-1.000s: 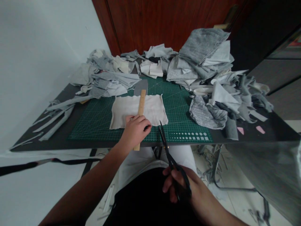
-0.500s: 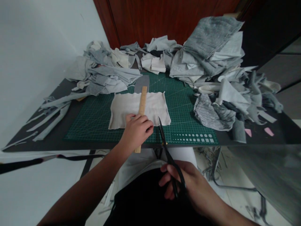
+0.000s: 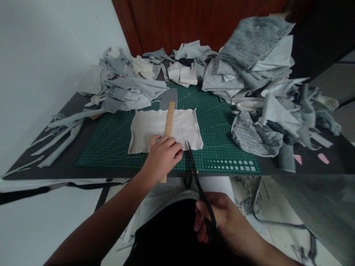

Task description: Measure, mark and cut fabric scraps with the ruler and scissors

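Observation:
A cream rectangle of cloth [image 3: 146,127] with wavy edges lies flat on the green cutting mat [image 3: 213,122]. Across its middle runs a wooden ruler [image 3: 169,122], whose near end sticks out past the table's front edge. My left hand [image 3: 163,155] is closed over the ruler, its fingertips pressing on it and the cloth. In my right hand [image 3: 216,214], held low in front of the table, are black scissors [image 3: 196,175]. Their blades look nearly together, tips pointing away at the cloth's near edge, right of the ruler. Whether the tips touch the cloth I cannot tell.
Grey and white fabric scraps are heaped at the left [image 3: 124,92] and the right [image 3: 249,70]. A grey piece [image 3: 168,98] lies beyond the cloth. Pink bits [image 3: 323,159] lie at the right of the dark table [image 3: 55,168]. A wall [image 3: 55,48] rises at the left.
The scissor handles have come closer together as my right fingers closed. My left hand stays on the ruler, and the cloth lies as before. The view has shifted slightly.

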`<control>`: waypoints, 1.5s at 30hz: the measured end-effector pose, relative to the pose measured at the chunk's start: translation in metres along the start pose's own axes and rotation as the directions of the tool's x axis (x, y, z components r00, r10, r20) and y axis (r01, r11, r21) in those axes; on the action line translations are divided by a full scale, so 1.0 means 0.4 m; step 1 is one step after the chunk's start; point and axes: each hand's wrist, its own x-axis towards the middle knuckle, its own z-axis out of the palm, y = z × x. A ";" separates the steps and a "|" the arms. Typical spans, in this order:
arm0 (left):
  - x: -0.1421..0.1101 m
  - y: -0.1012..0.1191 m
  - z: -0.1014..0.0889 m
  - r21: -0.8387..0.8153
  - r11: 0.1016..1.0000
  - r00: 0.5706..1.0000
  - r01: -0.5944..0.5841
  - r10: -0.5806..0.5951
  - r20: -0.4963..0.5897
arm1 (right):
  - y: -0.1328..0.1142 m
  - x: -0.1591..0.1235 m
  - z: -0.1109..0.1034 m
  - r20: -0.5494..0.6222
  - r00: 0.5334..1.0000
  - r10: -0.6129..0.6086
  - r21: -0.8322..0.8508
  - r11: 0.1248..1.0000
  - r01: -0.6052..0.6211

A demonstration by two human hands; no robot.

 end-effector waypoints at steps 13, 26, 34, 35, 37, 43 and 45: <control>0.003 -0.004 0.000 -0.009 0.999 0.999 -0.040 0.040 0.005 | -0.003 -0.005 0.007 -0.034 0.999 0.000 -0.035 0.999 -0.001; 0.003 -0.005 0.003 -0.013 0.999 0.999 -0.033 0.033 0.004 | -0.034 0.013 0.010 -0.051 0.998 -0.036 -0.091 0.995 0.031; 0.005 -0.004 -0.001 -0.042 0.999 1.000 -0.009 0.010 0.017 | -0.025 0.024 0.010 -0.057 0.997 -0.061 -0.078 0.995 0.056; 0.006 -0.003 -0.002 -0.046 0.999 1.000 -0.006 0.007 0.022 | -0.024 0.025 0.007 -0.060 0.996 -0.066 -0.081 0.995 0.061; 0.008 -0.003 -0.004 -0.052 0.999 0.999 -0.006 0.008 0.034 | -0.026 0.029 0.003 -0.062 0.995 -0.072 -0.087 0.994 0.066; 0.008 -0.006 -0.003 -0.066 0.998 1.000 -0.003 0.005 0.029 | -0.044 0.047 0.003 -0.068 0.995 -0.078 -0.075 0.994 0.073; 0.008 -0.007 -0.003 -0.072 0.997 0.999 0.003 0.000 0.035 | -0.046 0.050 0.004 -0.063 0.995 -0.081 -0.076 0.994 0.076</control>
